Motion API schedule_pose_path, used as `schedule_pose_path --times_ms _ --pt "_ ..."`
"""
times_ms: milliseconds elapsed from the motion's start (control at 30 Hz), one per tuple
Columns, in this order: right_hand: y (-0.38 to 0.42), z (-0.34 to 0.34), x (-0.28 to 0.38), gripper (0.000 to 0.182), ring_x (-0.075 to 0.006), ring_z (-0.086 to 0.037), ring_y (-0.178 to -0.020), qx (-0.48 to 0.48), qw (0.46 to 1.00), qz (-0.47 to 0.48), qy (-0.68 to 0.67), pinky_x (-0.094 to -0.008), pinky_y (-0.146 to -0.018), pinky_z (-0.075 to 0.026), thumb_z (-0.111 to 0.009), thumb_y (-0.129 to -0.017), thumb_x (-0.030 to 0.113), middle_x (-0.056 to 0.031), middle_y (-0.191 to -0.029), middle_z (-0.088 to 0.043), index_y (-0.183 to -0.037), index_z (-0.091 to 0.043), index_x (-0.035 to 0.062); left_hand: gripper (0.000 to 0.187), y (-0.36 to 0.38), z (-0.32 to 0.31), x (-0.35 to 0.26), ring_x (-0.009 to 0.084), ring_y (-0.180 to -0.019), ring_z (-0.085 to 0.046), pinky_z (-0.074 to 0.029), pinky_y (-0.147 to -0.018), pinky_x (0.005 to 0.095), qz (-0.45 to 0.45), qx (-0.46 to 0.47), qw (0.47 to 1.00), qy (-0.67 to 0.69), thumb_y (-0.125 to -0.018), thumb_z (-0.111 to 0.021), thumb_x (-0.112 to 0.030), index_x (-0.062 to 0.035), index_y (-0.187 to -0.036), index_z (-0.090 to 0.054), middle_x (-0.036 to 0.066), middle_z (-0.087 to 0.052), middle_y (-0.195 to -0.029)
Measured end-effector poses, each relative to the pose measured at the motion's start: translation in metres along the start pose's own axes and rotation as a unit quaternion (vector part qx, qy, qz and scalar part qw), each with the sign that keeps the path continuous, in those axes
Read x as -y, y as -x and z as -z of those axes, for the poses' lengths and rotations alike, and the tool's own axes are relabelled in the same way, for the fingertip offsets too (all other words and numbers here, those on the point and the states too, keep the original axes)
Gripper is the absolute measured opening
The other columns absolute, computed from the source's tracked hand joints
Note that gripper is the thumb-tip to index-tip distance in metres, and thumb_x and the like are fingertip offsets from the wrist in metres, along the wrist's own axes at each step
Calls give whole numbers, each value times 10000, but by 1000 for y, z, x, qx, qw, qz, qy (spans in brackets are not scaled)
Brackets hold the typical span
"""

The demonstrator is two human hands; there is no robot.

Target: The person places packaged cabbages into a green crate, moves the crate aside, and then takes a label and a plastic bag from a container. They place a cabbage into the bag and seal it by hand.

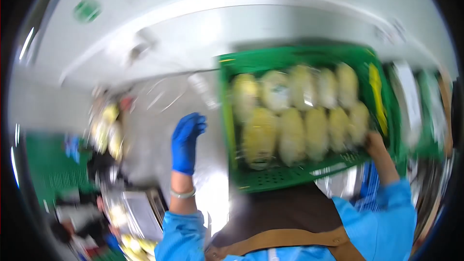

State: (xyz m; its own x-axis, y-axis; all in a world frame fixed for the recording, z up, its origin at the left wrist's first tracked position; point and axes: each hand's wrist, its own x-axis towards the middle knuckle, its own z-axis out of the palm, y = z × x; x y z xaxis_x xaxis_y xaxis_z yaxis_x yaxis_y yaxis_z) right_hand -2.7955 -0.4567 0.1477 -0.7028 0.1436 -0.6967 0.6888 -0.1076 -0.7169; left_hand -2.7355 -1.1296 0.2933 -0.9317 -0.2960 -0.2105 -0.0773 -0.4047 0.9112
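A green plastic crate [261, 183] is in front of my body, slightly tilted in view. Two rows of pale yellow napa cabbages [260, 137], apparently wrapped in clear film, lie inside it. My right hand [374, 142], bare, is at the crate's near right corner and grips it there; its fingers are mostly hidden. Left of the crate, my left hand [187, 140] in a blue glove is raised above the grey metal table [145, 140]. Its fingers are loosely bent with nothing in them, apart from the crate.
More cabbages [108, 128] lie on the table's left side. A white roll-like item [203, 91] is near the wall. Beside the crate, at right, stand other green crates [430, 111]. At lower left are a scale-like device [142, 212] and a blurred person [72, 227].
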Motion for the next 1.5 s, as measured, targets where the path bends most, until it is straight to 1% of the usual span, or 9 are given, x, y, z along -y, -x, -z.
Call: schedule_pose_path --times_ms 167,367,467,733,833,967,1233,1433,1500 --pt "64 -120 109 564 -214 -470 -1176 -162 883 334 286 -328 -1011 -348 -487 -813 76 -104 -1351 -464 -1371 -412 34 349 52 145 -7 216 -953 -615 -464 -843 320 2 -226 974 -29 -929 -529 -198 -58 -1249 -525 105 -632 -1111" --pt "153 -398 113 271 -166 -610 -846 222 813 388 374 -280 -761 -479 -476 -804 -42 -80 -960 -632 -1042 -600 -4 568 64 391 24 210 -1132 -522 -416 -895 326 -41 -505 823 -256 -892 -607 -343 -92 -1365 -418 107 -510 -1289" --pt "198 -510 79 245 -286 -644 -811 340 567 585 471 -348 -704 -513 -611 -725 -61 -129 -911 -655 -951 -640 28 635 46 500 9 204 -1107 -522 -418 -870 321 -85 -536 805 -240 -869 -633 -415 -54 -1350 -428 123 -532 -1235" --pt "227 -662 -10 181 -252 -643 -820 531 449 464 549 -353 -694 -533 -628 -792 50 -53 -916 -661 -967 -650 93 453 -38 698 -62 165 -603 -535 -443 -564 300 18 -482 862 157 -824 -669 -500 -62 -935 -629 32 -586 -727" --pt "221 -703 -38 189 -239 -639 -843 573 381 440 576 -354 -695 -537 -623 -814 90 -37 -939 -660 -1002 -640 101 270 -88 795 -12 162 -542 -511 -423 -518 291 -129 -493 860 -27 -874 -637 -354 -89 -845 -599 21 -547 -652" --pt "190 -770 -66 281 -263 -579 -1020 620 226 473 583 -371 -868 -485 -589 -838 116 -78 -1100 -616 -1117 -607 86 151 -68 696 -68 133 -684 -594 -465 -611 266 -213 -458 853 131 -897 -596 -148 -37 -995 -628 45 -635 -824" --pt "249 -984 -88 1005 -352 -334 -1305 476 510 624 352 -435 -1065 -336 -851 -606 184 -166 -1479 -249 -1432 -290 70 140 5 438 -163 64 -731 -537 -434 -662 216 -302 -389 868 57 -924 -588 -160 -37 -967 -638 -10 -598 -832" --pt "213 -953 -128 943 -302 -407 -1288 654 748 86 77 -454 -1078 -337 -809 -669 199 -120 -1421 -366 -1428 -268 52 378 24 393 -149 245 -1131 -555 -377 -1008 356 -421 -96 868 -246 -852 -578 -80 50 -1207 -561 154 -594 -1215" --pt "174 -939 -139 647 -320 -451 -1261 699 708 -102 -19 -471 -1081 -332 -664 -819 272 -151 -1383 -442 -1370 -406 51 273 21 438 -138 213 -1041 -584 -431 -946 343 -404 -307 859 -68 -928 -479 -72 59 -1128 -612 136 -633 -1116"
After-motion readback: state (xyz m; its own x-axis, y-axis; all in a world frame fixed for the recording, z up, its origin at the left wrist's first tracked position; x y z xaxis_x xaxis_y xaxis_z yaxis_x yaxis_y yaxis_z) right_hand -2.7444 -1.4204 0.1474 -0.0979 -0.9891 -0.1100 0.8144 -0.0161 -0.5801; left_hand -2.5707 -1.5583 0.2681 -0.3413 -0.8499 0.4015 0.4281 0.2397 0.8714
